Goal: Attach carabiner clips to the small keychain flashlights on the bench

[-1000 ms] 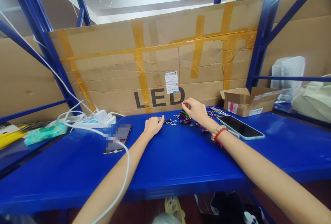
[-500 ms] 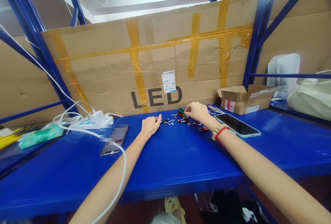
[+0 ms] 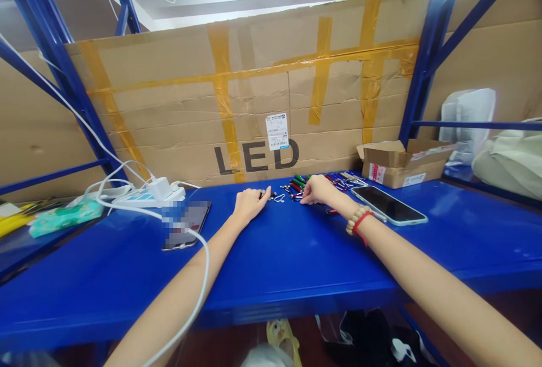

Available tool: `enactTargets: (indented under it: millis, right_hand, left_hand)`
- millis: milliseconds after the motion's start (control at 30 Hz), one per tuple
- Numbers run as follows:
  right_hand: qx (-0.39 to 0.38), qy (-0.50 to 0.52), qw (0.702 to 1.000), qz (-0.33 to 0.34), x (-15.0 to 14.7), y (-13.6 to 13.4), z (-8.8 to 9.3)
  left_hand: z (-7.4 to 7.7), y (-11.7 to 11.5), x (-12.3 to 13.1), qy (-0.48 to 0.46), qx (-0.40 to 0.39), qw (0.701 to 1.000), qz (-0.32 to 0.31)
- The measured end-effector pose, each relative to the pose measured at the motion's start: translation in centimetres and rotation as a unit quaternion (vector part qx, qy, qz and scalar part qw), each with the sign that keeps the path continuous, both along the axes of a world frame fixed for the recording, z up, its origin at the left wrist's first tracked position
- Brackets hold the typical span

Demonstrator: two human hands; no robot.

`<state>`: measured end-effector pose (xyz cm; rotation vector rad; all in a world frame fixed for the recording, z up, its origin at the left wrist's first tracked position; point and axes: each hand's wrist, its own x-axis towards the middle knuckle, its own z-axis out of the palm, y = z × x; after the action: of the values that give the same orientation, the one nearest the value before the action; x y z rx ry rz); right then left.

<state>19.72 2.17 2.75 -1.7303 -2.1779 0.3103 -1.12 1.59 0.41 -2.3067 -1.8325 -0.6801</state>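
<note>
Small items with metal rings or clips, in red, green, blue and silver, lie in a pile (image 3: 296,185) on the blue shelf (image 3: 288,254). My right hand (image 3: 320,191), with a beaded bracelet and red cord at the wrist, reaches down at the front of the pile, thumb and fingertips pinched together near the surface. What they pinch is too small to name. Left of the pile, my left hand (image 3: 249,206) rests low, fingers curled and thumb toward the right. A small dark piece shows by its thumb, but the fingers hide most of it. A silver clip (image 3: 279,198) lies between the hands.
A phone with a pale case (image 3: 392,205) lies right of the pile, before an open cardboard box (image 3: 406,162). At left are another phone (image 3: 192,226), a power strip (image 3: 148,199) and a white cable (image 3: 205,265) crossing my left forearm. A large carton (image 3: 178,124) stands behind.
My right hand has come down and slightly nearer, from above the pile to its front edge. The left hand has barely shifted, its thumb still beside the small dark piece.
</note>
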Motion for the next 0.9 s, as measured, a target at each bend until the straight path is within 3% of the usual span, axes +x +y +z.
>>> enactTargets:
  millis: [167,367,467,667,900]
  right_hand:
    - [0.101,0.129,0.985,0.060,-1.2,0.2,-0.4]
    - [0.169,0.322,0.918,0.158,-4.4,-1.3,-0.8]
    - [0.201,0.326,0.903,0.196,-5.4,-1.7,-1.3]
    - [0.218,0.312,0.906,0.183,-5.5,-1.6,-1.7]
    - [0.185,0.231,0.929,0.222,-4.1,-0.8,-1.9]
  left_hand:
    - [-0.1,-0.3,0.4,-0.020,0.008,0.995,-0.095]
    - [0.0,-0.3,0.6,-0.011,0.050,0.991,-0.128]
    - [0.2,-0.4,0.7,0.009,0.038,0.993,-0.116]
    - [0.0,-0.5,0.8,0.041,-0.035,0.998,-0.043]
    - [-0.4,-1.5,1.2,0.007,-0.065,0.996,-0.063]
